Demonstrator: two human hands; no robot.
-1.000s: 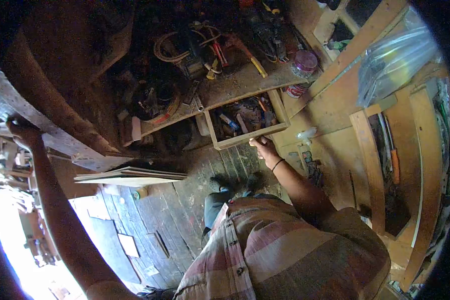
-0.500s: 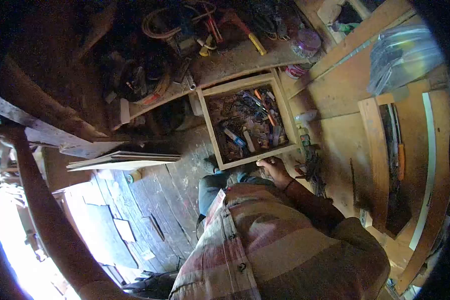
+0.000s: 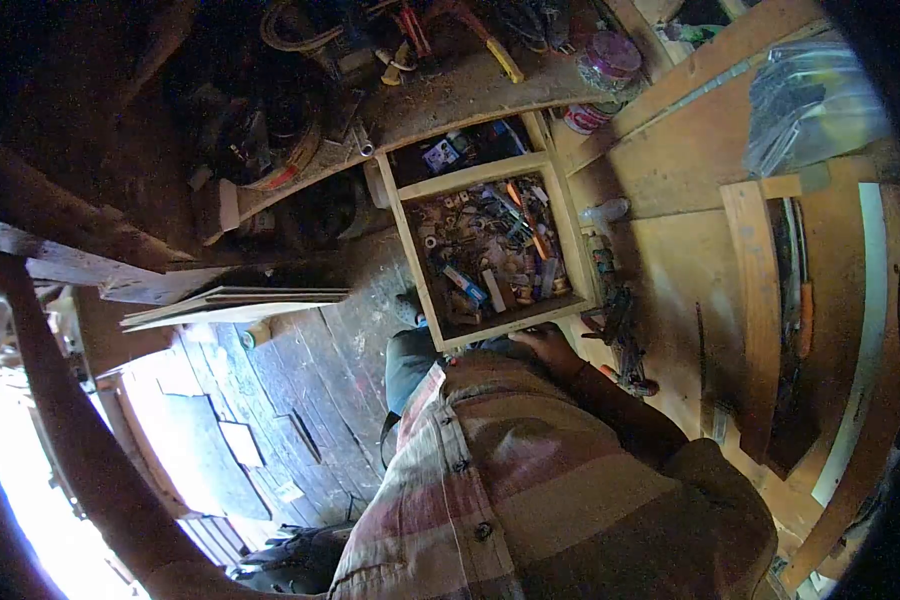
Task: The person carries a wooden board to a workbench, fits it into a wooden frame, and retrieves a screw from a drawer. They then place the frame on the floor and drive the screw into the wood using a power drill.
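Observation:
An open wooden drawer [image 3: 407,262] juts out from under the workbench, filled with small hardware, pens and an orange-handled tool [image 3: 540,243]. My right hand [image 3: 548,349] is at the drawer's front edge, its fingers bent against the front board and partly hidden. Behind a crosspiece, a rear compartment shows a blue and white item [image 3: 440,155]. At the far left, my left arm stretches out, and my left hand [image 3: 5,268] is by a wooden beam [image 3: 100,275]; its fingers are too dark to make out.
The workbench [image 3: 450,110] carries tools, coiled cable and a yellow-handled tool [image 3: 503,60]. Thin boards [image 3: 230,303] lean at the left. A plastic bag [image 3: 815,105] and an orange-handled tool in a wooden holder [image 3: 805,320] are at the right. Plank floor [image 3: 340,350] lies below.
The drawer is farther out, and its rear compartment has come into view. My right hand has moved toward my body with it. The view has shifted slightly.

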